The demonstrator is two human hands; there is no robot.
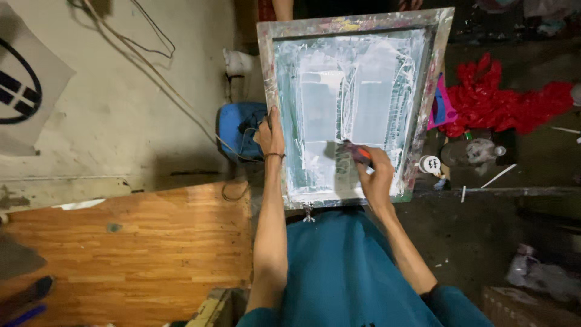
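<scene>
- Nearest the camera, a teal shirt (351,272) fills the lower middle, with a wooden table (139,254) to the left.
- Just beyond, the right hand (375,175) is clenched around a squeegee (354,151) with an orange grip, pressed on the mesh near the frame's lower edge.
- Level with it, the left hand (271,136) grips the left rail of the printing screen (351,103).
- Its long axis runs straight away from the body; white ink streaks lie ahead of the squeegee, so the right hand is nearer the work.
- Farther right, a red plastic sheet (502,100) lies crumpled on the floor.
</scene>
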